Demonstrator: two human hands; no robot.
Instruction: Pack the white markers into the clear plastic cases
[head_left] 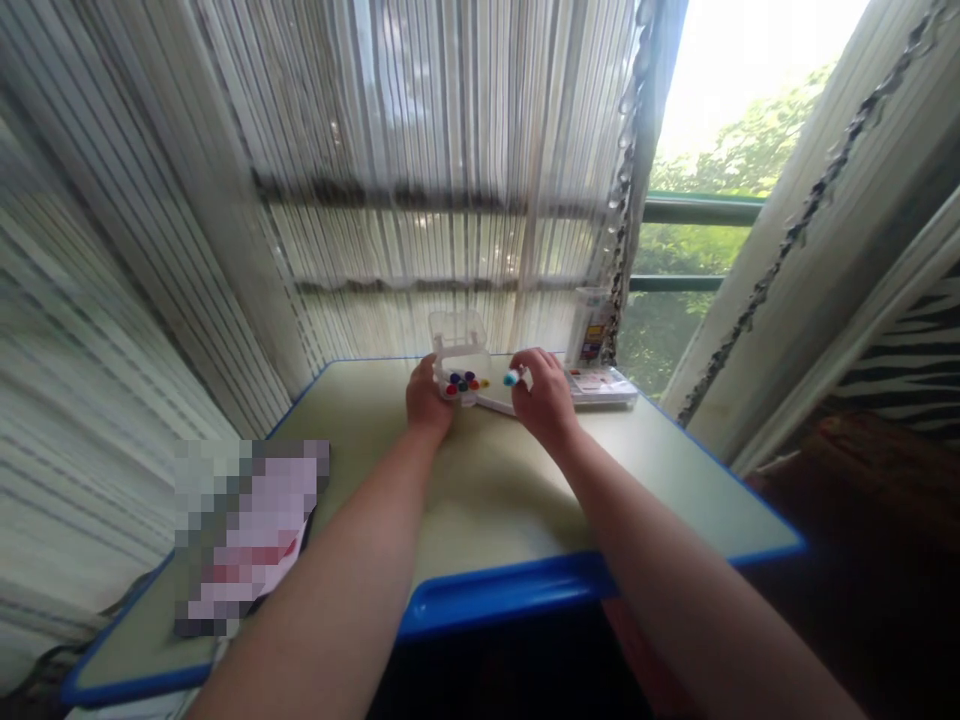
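A clear plastic marker case [459,345] with its lid up stands at the far side of the table, several coloured marker caps [465,381] showing at its mouth. My left hand [427,398] is closed round the case's left side. My right hand [541,392] is closed in a pinch on a marker with a light-blue cap [511,378], held just to the right of the case's opening.
The pale table has a blue rim [495,595]. A clear cup [591,325] and a flat white box [604,385] sit at the far right. A blurred-out flat item [247,535] lies at the near left. Striped curtains [375,180] hang close behind.
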